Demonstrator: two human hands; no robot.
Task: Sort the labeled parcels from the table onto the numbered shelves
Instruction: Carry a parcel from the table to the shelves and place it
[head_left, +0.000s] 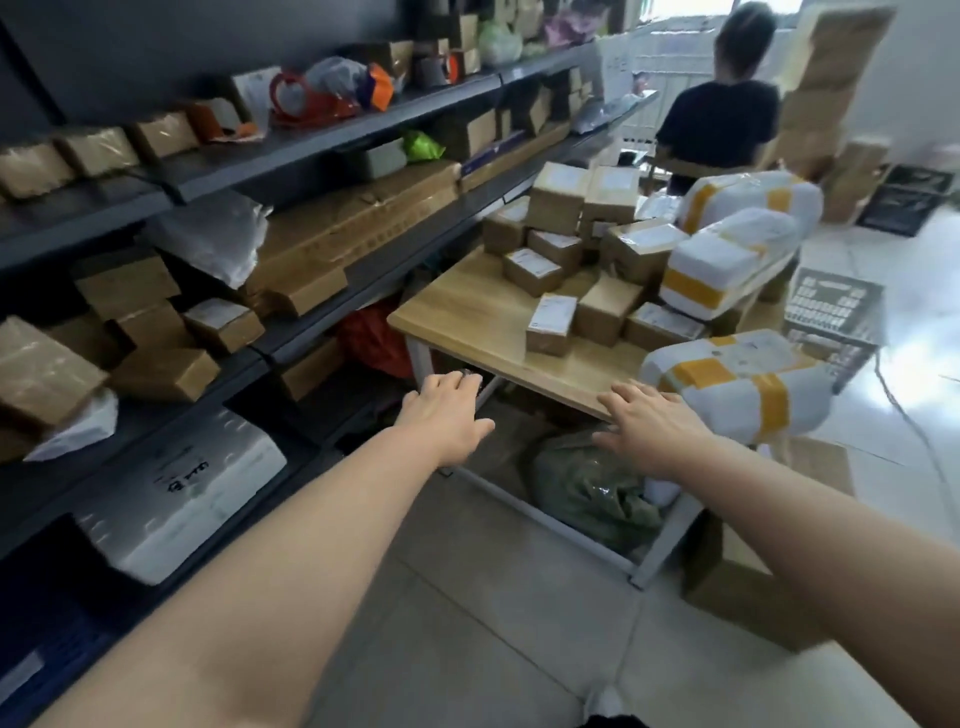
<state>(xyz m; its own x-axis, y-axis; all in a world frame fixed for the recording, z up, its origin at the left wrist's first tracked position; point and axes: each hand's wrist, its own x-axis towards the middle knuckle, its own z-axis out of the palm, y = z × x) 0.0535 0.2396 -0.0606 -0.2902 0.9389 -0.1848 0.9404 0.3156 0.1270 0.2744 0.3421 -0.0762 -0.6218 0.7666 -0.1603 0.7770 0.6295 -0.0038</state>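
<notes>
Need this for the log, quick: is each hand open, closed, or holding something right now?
Left hand: open, holding nothing.
Right hand: open, holding nothing.
</notes>
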